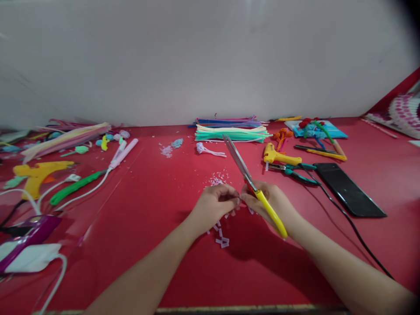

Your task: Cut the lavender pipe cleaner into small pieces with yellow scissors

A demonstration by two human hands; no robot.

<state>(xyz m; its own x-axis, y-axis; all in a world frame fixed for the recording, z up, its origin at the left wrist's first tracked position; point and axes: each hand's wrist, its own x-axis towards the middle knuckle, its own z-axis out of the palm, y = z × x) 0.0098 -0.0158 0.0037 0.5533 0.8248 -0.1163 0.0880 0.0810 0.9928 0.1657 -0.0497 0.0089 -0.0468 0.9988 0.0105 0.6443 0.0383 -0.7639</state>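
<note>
Over the middle of the red table (pixel 183 275), my right hand (pixel 274 201) is closed around scissors (pixel 243 164) with a yellow handle. Their blades point up and away to the left. My left hand (pixel 213 205) is closed in a pinch, its fingertips meeting those of my right hand. Whatever lies between the fingertips is too small and hidden to name. Below my left hand are thin pale lilac strips (pixel 223 242), bent at angles; I cannot tell whether they hang or lie on the table. Tiny pale clippings (pixel 218 178) are scattered just beyond my hands.
Bundled pipe cleaners (pixel 231 133) lie along the back, near a pale fuzzy flower shape (pixel 201 148). To the right are a yellow glue gun (pixel 278 156), pliers (pixel 300 173) and a black phone (pixel 349 189). Another yellow glue gun (pixel 37 175) and a pink corded tool (pixel 123 154) lie left.
</note>
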